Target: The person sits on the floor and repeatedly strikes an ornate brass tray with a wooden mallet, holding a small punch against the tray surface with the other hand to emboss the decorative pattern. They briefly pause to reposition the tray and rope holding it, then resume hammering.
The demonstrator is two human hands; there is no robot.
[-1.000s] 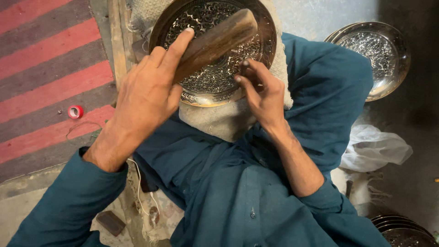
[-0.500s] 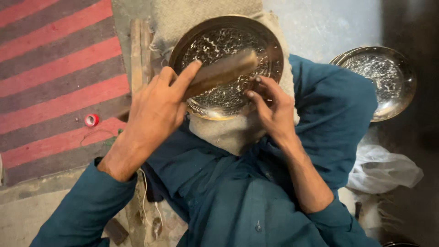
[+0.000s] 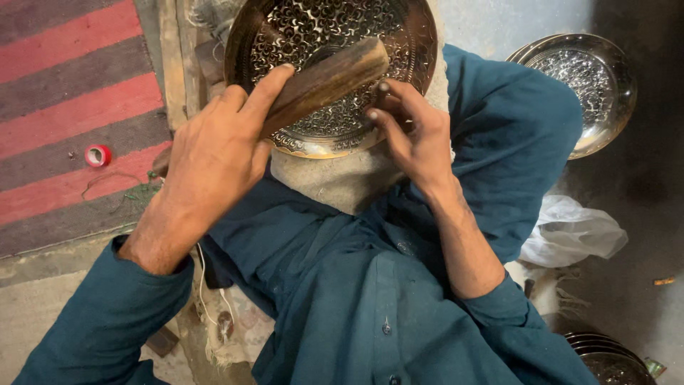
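My left hand (image 3: 214,153) grips a brown wooden mallet (image 3: 335,75), its block lying across an engraved round metal plate (image 3: 406,36). The plate rests on a beige cloth pad (image 3: 342,182) over my lap. My right hand (image 3: 413,135) pinches a thin dark chisel (image 3: 382,89) upright against the plate, right beside the mallet's end. Teal sleeves cover both my arms.
A second engraved metal plate (image 3: 588,85) lies on the dark floor at the right. A white plastic bag (image 3: 570,232) sits below it, and stacked plates (image 3: 613,356) show at the bottom right. A red-striped rug (image 3: 64,107) with a small red tape roll (image 3: 97,155) lies at the left.
The view shifted slightly, with the plate sitting higher in frame than half a second ago. Both hands keep their grips, and the mallet stays over the chisel.
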